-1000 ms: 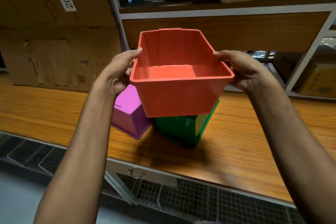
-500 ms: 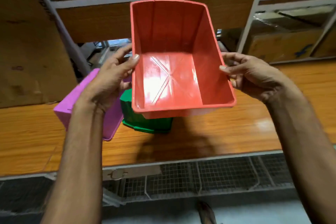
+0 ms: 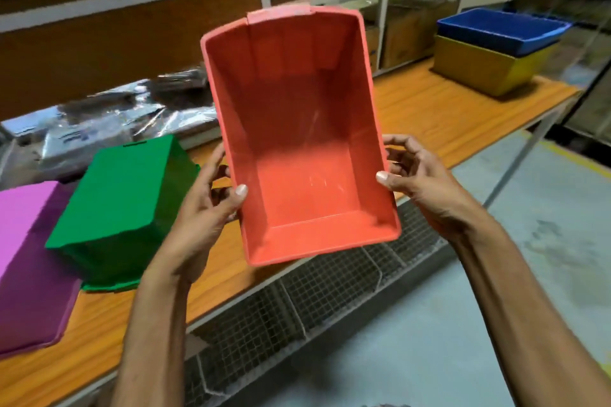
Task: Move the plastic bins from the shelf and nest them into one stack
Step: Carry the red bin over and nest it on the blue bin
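I hold an empty red plastic bin [image 3: 297, 129] in the air over the front edge of the wooden shelf [image 3: 429, 116], its open side facing me. My left hand [image 3: 208, 208] grips its left wall and my right hand [image 3: 420, 182] grips its right wall. At the left, a green bin [image 3: 122, 205] and a purple bin [image 3: 29, 258] lie upside down on the shelf, side by side. Far right, a blue bin [image 3: 502, 30] sits nested inside a yellow bin [image 3: 482, 66].
Plastic-wrapped packages [image 3: 109, 122] lie at the back of the shelf behind the green bin. Cardboard boxes [image 3: 403, 30] fill the rack behind. Wire mesh panels [image 3: 281, 314] hang below the shelf's front edge. Grey concrete floor [image 3: 496, 307] spreads to the right.
The view has swung right, bringing the blue and yellow bins into sight. The red bin has moved rightward away from the green and purple bins, still held in both hands.
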### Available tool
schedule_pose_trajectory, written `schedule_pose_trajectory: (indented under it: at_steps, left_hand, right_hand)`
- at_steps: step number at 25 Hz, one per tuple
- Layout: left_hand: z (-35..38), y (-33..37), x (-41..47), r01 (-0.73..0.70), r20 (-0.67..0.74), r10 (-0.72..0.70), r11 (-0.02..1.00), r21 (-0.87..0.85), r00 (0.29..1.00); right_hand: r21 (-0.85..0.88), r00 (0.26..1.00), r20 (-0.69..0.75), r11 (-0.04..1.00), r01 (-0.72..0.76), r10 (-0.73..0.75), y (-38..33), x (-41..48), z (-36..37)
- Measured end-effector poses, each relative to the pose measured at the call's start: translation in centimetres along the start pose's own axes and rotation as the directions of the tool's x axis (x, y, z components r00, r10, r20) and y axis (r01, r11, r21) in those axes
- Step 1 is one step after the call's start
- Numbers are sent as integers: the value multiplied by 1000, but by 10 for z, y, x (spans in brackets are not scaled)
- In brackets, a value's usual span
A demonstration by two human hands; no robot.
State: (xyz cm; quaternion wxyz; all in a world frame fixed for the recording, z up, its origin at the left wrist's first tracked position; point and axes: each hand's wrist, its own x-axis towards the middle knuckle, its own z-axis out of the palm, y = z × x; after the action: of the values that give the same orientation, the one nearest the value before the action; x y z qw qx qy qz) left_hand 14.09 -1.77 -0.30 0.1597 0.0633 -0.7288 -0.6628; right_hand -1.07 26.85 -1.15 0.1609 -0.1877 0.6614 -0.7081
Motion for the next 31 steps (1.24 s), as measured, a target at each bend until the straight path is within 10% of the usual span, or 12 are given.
schedule_pose_trajectory:
  at_steps: [18, 31]
  left_hand:
    - [425, -38, 51, 150, 382, -96, 982, -114, 919]
    - [628, -63, 207, 534, 560, -463, 845, 44, 687]
  right_hand:
    - [-40, 807, -580, 986, -162, 109, 16, -167, -370]
    - [397, 465, -789, 911, -112, 401, 27, -123, -517]
